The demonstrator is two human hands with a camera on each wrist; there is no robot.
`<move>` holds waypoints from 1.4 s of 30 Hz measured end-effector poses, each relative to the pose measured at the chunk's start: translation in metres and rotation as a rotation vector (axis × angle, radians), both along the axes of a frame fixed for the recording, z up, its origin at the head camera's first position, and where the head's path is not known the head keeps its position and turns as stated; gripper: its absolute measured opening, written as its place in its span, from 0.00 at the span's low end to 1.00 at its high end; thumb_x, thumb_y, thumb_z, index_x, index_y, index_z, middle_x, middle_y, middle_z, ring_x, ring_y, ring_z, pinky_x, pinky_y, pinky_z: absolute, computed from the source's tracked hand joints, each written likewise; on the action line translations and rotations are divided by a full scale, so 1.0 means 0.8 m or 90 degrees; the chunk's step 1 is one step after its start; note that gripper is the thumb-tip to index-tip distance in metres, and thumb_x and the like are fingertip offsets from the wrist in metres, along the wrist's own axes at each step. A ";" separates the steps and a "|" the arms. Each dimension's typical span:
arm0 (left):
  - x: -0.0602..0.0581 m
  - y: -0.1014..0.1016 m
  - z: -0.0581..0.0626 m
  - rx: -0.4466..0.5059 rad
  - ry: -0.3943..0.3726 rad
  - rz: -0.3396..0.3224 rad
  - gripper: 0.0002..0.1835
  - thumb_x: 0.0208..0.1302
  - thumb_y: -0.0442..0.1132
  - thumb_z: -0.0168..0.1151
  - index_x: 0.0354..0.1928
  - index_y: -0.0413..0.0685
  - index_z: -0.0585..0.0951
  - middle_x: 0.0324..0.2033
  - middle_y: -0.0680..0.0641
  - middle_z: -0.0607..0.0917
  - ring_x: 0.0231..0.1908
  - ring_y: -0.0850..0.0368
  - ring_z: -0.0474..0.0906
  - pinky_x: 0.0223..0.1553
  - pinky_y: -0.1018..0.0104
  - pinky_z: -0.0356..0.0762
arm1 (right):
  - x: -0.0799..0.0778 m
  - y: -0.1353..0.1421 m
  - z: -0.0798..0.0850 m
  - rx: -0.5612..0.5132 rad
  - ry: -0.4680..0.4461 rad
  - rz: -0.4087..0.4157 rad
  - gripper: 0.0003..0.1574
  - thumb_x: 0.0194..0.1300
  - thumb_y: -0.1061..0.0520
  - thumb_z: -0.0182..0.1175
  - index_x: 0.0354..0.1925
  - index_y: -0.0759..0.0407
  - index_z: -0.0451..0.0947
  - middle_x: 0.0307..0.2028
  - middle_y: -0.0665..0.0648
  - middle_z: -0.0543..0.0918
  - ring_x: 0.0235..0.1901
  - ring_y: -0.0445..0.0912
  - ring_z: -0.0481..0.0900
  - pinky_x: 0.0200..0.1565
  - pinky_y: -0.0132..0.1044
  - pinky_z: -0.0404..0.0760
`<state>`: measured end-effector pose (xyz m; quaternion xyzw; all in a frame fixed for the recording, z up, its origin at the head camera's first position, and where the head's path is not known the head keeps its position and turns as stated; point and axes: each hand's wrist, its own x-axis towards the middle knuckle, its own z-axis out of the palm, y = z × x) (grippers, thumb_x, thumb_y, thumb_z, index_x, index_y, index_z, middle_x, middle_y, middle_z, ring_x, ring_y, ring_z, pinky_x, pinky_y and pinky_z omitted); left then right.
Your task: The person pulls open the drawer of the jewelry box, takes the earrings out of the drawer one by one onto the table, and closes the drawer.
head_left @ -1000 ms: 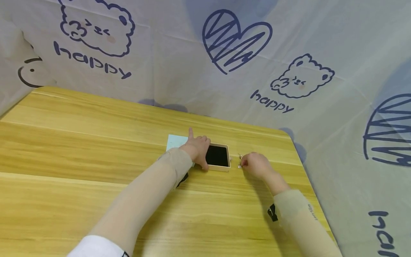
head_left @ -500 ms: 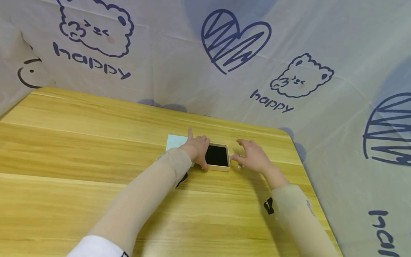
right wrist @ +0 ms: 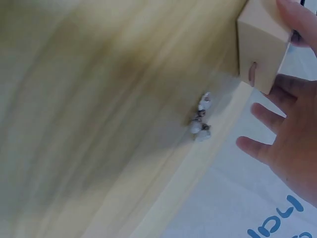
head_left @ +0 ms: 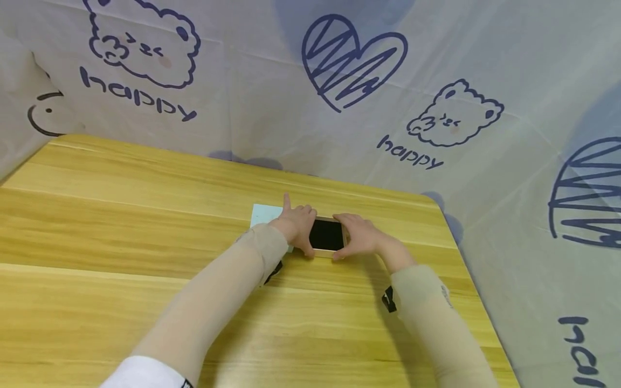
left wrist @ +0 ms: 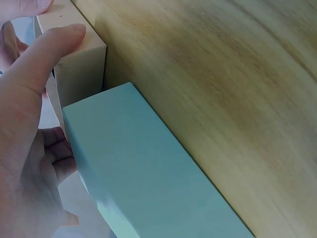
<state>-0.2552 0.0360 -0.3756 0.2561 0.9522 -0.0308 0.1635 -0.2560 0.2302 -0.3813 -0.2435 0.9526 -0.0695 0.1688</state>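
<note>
A shallow cream box tray [head_left: 324,254] with a black inside lies on the table between my hands. My left hand [head_left: 297,223] grips its left end, thumb on the near side and fingers on the far side. My right hand [head_left: 360,236] holds the right end the same way; its other fingers spread loosely in the right wrist view. A small ribbon loop [right wrist: 252,74] shows on the tray's end wall. Against the tray's other end is a light blue box [left wrist: 148,158], partly hidden under my left hand in the head view.
Small shiny pieces, like earrings [right wrist: 200,119], lie on the wooden table [head_left: 145,226] beyond the tray's right end. A white cloth [head_left: 271,102] printed with bears and hearts hangs behind the table.
My right hand has left the small shiny pieces, opened, moved left and taken hold of the tray's right end. My left hand has stayed on the tray.
</note>
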 end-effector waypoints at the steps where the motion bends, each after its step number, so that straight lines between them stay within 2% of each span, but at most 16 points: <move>1: 0.000 0.000 0.000 0.002 0.001 -0.001 0.52 0.47 0.69 0.63 0.69 0.46 0.59 0.66 0.46 0.65 0.66 0.50 0.62 0.68 0.33 0.33 | -0.002 -0.001 0.001 0.006 -0.004 0.001 0.64 0.46 0.36 0.69 0.71 0.62 0.51 0.69 0.63 0.60 0.69 0.60 0.55 0.65 0.62 0.56; 10: -0.002 -0.002 0.000 0.001 0.008 -0.011 0.55 0.46 0.71 0.62 0.69 0.44 0.58 0.67 0.45 0.64 0.67 0.50 0.61 0.68 0.33 0.33 | -0.007 -0.003 0.003 0.016 -0.020 -0.010 0.63 0.46 0.38 0.71 0.70 0.61 0.54 0.68 0.62 0.61 0.68 0.58 0.56 0.66 0.61 0.56; 14: 0.000 -0.009 0.001 0.032 -0.011 -0.008 0.59 0.45 0.72 0.62 0.72 0.44 0.53 0.70 0.42 0.59 0.69 0.47 0.55 0.68 0.33 0.32 | -0.005 -0.005 0.002 0.019 -0.021 -0.009 0.62 0.46 0.38 0.71 0.70 0.61 0.54 0.68 0.62 0.61 0.68 0.58 0.56 0.65 0.62 0.57; 19: -0.001 -0.032 0.009 0.093 -0.035 0.003 0.62 0.44 0.72 0.63 0.73 0.44 0.47 0.72 0.41 0.53 0.72 0.45 0.49 0.68 0.34 0.31 | -0.004 -0.006 0.002 0.017 -0.020 -0.009 0.62 0.46 0.39 0.71 0.70 0.61 0.53 0.69 0.62 0.61 0.68 0.59 0.55 0.65 0.63 0.57; 28: -0.008 -0.087 0.019 0.153 -0.079 0.023 0.65 0.42 0.68 0.68 0.73 0.40 0.46 0.72 0.37 0.49 0.72 0.41 0.46 0.68 0.35 0.33 | -0.005 -0.004 0.003 0.009 -0.034 -0.019 0.63 0.46 0.39 0.71 0.71 0.60 0.52 0.70 0.61 0.58 0.70 0.58 0.53 0.67 0.61 0.53; 34: -0.010 -0.110 0.014 0.121 -0.080 0.030 0.65 0.41 0.68 0.68 0.72 0.37 0.48 0.71 0.35 0.51 0.71 0.39 0.49 0.67 0.33 0.35 | -0.003 -0.003 0.004 0.005 -0.029 -0.020 0.63 0.46 0.39 0.71 0.70 0.61 0.53 0.70 0.62 0.58 0.69 0.59 0.53 0.67 0.61 0.53; 42: -0.010 -0.117 0.009 0.069 -0.061 0.024 0.59 0.41 0.65 0.70 0.69 0.37 0.57 0.68 0.36 0.61 0.68 0.39 0.57 0.67 0.33 0.40 | -0.003 -0.006 0.004 0.006 -0.029 -0.020 0.63 0.46 0.39 0.71 0.71 0.61 0.52 0.70 0.62 0.58 0.69 0.59 0.54 0.67 0.61 0.54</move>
